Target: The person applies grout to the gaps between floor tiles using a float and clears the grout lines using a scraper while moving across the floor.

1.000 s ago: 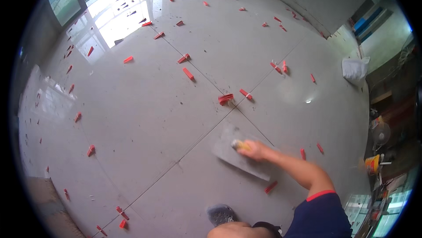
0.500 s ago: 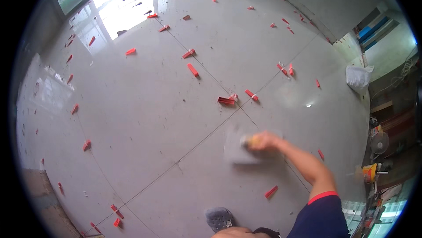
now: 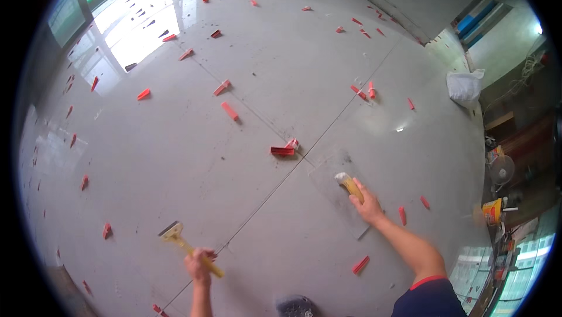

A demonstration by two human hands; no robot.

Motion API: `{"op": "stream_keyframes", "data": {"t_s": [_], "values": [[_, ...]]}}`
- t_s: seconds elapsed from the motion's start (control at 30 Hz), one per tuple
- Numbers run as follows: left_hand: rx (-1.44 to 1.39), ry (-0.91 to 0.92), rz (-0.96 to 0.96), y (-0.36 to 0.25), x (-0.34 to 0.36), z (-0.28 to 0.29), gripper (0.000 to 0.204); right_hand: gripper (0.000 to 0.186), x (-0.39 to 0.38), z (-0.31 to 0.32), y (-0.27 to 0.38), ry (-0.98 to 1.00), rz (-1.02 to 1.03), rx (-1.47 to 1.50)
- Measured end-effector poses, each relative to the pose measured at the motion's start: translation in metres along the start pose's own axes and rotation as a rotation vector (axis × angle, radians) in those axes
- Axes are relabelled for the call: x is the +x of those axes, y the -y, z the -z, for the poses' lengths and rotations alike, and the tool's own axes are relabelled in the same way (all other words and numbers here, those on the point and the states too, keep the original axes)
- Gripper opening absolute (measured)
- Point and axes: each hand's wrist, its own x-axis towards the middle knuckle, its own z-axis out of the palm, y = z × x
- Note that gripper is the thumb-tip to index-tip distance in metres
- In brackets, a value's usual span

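My right hand [image 3: 366, 201] grips the yellow handle of a trowel [image 3: 329, 183]. Its wide, flat plate lies on or just over the grey tiles, to the right of a joint crossing. My left hand [image 3: 201, 265] is closed around a long-handled yellow scraper [image 3: 182, 243], its dark blade pointing up and to the left, above the floor. Between the hands runs a diagonal tile joint [image 3: 257, 207]. Ahead of the trowel, a red tile-levelling wedge [image 3: 283, 151] sits beside a clip at the crossing. Another red wedge [image 3: 402, 216] lies right of my right hand.
Many red wedges stand along the joints or lie loose, one [image 3: 361, 265] near my right arm. A white sack [image 3: 464, 87], a fan [image 3: 501, 169] and a yellow bucket [image 3: 492, 211] line the right side. My shoe [image 3: 294, 305] shows at the lower edge.
My left hand has come into view with the scraper. The trowel has turned in my right hand. A wedge right of the crossing is gone from there, and one now lies by my right hand.
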Motion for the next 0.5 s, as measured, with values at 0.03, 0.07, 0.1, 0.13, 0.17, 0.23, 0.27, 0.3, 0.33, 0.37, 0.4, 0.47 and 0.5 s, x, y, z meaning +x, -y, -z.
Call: {"op": "stream_keyframes", "data": {"t_s": [0.03,0.07,0.1,0.13,0.17,0.23,0.27,0.3,0.33,0.37,0.4,0.47,0.5], "values": [[-0.093,0.023,0.014,0.01,0.015,-0.025,0.044,0.063,0.002,-0.002,0.01,-0.023,-0.039,0.021],[-0.142,0.02,0.053,0.012,0.024,-0.052,0.046,0.064,0.004,-0.005,0.014,-0.046,-0.086,0.034],[-0.188,0.027,0.067,0.016,0.029,-0.076,0.044,0.066,0.006,-0.017,0.007,-0.213,-0.068,-0.071],[-0.245,0.022,0.097,0.023,0.035,-0.087,0.043,0.066,0.011,-0.025,0.02,-0.188,-0.23,0.196],[-0.229,-0.011,0.085,0.026,0.036,-0.092,0.043,0.067,0.018,-0.027,0.045,-0.164,-0.389,0.46],[-0.222,-0.064,0.058,0.032,0.036,-0.101,0.043,0.069,0.035,-0.041,0.062,-0.209,-0.508,0.789],[-0.205,-0.053,0.046,0.03,0.035,-0.101,0.038,0.069,0.046,-0.048,0.059,-0.209,-0.488,0.726],[-0.186,-0.049,0.031,0.026,0.033,-0.099,0.034,0.068,0.064,-0.055,0.056,-0.202,-0.466,0.669],[-0.156,-0.054,0.016,0.023,0.032,-0.093,0.031,0.068,0.084,-0.067,0.054,-0.185,-0.447,0.622],[-0.135,-0.079,0.009,0.023,0.033,-0.09,0.03,0.067,0.119,-0.072,0.051,-0.242,-0.495,0.615],[-0.147,-0.086,0.006,0.022,0.033,-0.091,0.03,0.067,0.168,-0.07,0.04,-0.306,-0.547,0.595],[-0.196,-0.063,0.018,0.025,0.03,-0.103,0.029,0.049,0.268,-0.037,-0.009,-0.444,-0.565,0.474],[-0.191,-0.029,0.042,0.03,0.027,-0.114,0.029,0.041,0.309,0.005,-0.05,-0.528,-0.557,0.358]]}}
